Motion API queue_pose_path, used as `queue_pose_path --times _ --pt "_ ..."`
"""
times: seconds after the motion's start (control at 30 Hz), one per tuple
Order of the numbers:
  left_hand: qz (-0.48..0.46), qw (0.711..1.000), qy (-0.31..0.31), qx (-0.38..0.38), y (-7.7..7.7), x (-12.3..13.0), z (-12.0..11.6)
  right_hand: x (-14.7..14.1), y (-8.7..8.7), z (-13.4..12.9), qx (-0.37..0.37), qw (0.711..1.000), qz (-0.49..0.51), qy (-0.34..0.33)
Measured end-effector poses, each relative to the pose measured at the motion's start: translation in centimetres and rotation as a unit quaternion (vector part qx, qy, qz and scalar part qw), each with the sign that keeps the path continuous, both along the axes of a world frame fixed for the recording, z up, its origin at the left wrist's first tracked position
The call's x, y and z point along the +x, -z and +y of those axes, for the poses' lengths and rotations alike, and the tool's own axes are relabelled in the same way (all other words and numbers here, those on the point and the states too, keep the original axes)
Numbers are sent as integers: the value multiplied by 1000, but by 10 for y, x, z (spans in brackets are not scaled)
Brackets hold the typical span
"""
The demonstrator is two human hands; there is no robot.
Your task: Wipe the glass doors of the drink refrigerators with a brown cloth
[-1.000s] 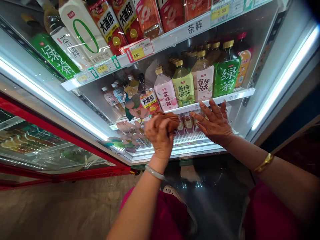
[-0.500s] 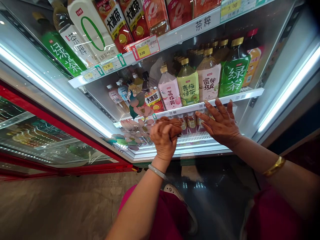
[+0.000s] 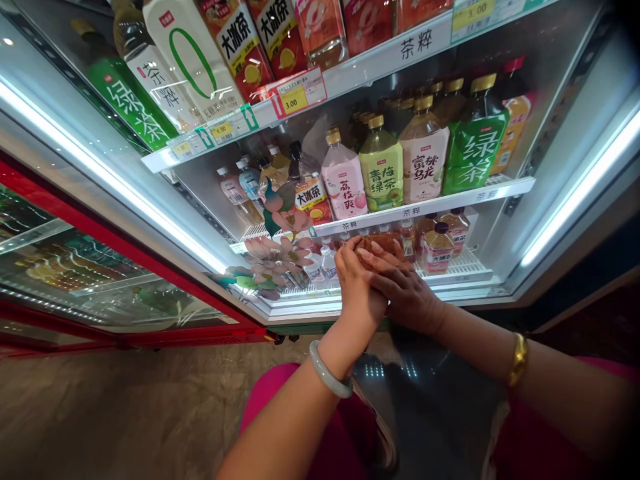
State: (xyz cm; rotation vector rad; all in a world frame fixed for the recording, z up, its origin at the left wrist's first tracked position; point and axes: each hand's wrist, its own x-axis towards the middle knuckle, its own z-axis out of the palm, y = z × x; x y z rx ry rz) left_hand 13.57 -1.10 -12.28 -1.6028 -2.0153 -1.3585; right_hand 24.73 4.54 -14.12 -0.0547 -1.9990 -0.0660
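Observation:
A brown cloth [image 3: 383, 245] is bunched in my left hand [image 3: 361, 283], whose fingers are curled round it. Over the cloth and against the left hand lies my right hand [image 3: 404, 287], its fingers bent and pressed on them. Both hands are in front of a lit drinks cooler, just below the front edge of its middle shelf [image 3: 380, 219]. Above them on that shelf stand a pink bottle [image 3: 344, 183], a yellow-green bottle [image 3: 383, 173] and a green-labelled bottle [image 3: 475, 150]. Part of the bottom row is hidden behind the hands.
Small bottles [image 3: 438, 250] stand on the bottom rack right of the hands. A flower decal [image 3: 280, 260] is at the left of the opening. An upper shelf [image 3: 350, 73] with price tags juts out above. Along the left runs a red frame [image 3: 150, 267].
My right hand has moved left and down from the shelf edge onto the cloth and left hand. My left hand has shifted right with the cloth. The view has shifted slightly.

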Motion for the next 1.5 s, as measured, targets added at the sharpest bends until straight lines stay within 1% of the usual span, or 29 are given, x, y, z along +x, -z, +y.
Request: queue_pose_path --times 0.07,0.1,0.13,0.2,0.27,0.33,0.4,0.47,0.53,0.6,0.7,0.77,0.8,0.87,0.97,1.03,1.17,1.2,1.27,1.33,1.4,1.43,1.47,1.5 --pt "-57 998 4 -19 6 3 5 -2 0 8 28 999 13 7" --pt "-76 997 4 -25 7 4 7 -3 -2 13 38 999 11 12" --pt "-79 996 15 -33 5 3 6 -4 -3 18 43 999 8 19" --pt "-68 996 32 -44 -5 -1 0 -6 -6 25 53 998 4 37" --pt "-31 996 54 -62 -21 -10 -14 -8 -9 29 64 996 11 63" --pt "30 994 70 -83 -37 -24 -32 -11 -13 30 82 992 20 91" --pt "98 991 52 -79 -49 -38 -52 -14 -15 30 104 988 19 116" --pt "146 989 15 -35 -50 -53 -65 -21 -13 29 114 985 21 126" --pt "172 985 -18 18 -43 -65 -68 -32 -6 25 104 987 32 115" --pt "194 979 -31 45 -29 -74 -61 -44 9 21 110 990 33 78" --pt "238 971 -22 28 -3 -83 -42 -53 33 17 174 985 6 1" --pt "255 967 -19 -4 10 -85 -32 -49 38 19 202 979 -14 -23" --pt "255 966 -21 -19 14 -85 -28 -44 36 21 202 979 -23 -23" --pt "247 968 -27 -33 17 -83 -26 -32 23 26 188 982 -37 1" --pt "238 971 -25 -28 16 -76 -28 -19 4 31 158 985 -24 71" --pt "240 970 -18 -34 16 -70 -30 -17 3 31 155 984 -7 93" --pt "253 963 3 -86 25 -61 -32 -15 17 29 176 982 -20 70" --pt "256 962 4 -97 27 -59 -33 -12 18 29 182 981 -32 62" --pt "259 960 -1 -102 29 -57 -32 -2 9 33 190 979 -48 55" --pt "259 962 -8 -87 29 -56 -30 11 -6 40 175 980 -35 88" --pt "260 963 -8 -64 28 -54 -27 21 -18 46 138 978 -4 155" --pt "260 964 -5 -54 28 -53 -25 25 -20 48 124 976 10 181" --pt "261 964 -1 -46 28 -52 -23 27 -18 49 116 974 21 194" --pt "261 964 3 -41 29 -50 -21 28 -13 49 117 974 25 190"
